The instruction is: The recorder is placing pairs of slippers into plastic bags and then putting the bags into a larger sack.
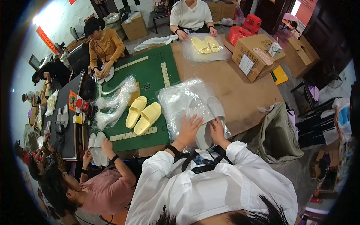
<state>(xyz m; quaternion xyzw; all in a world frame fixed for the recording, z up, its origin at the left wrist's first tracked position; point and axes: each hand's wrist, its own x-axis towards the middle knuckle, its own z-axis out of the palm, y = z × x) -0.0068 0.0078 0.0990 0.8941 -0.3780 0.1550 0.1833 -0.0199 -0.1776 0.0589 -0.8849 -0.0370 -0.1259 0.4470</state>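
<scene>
In front of me a pair of pale grey slide slippers [203, 137] lies on a stack of clear plastic bags [174, 98]. The upper ends of the slippers seem to be under a film of plastic; the shine hides exactly how far. My left hand [188, 132] rests with fingers spread on the bag and the left slipper's edge. With bent fingers, my right hand [218, 131] grips the heel part of the right slipper. To the left, a pair of yellow slide slippers [148, 119] sits on the green mat [168, 67].
A heap of clear plastic strips [119, 98] lies left of the yellow pair. A cardboard box [255, 56] and a red stool [252, 24] stand far right; a grey-green sack [279, 131] hangs open at the table's right edge. Three co-workers handle slippers around the table.
</scene>
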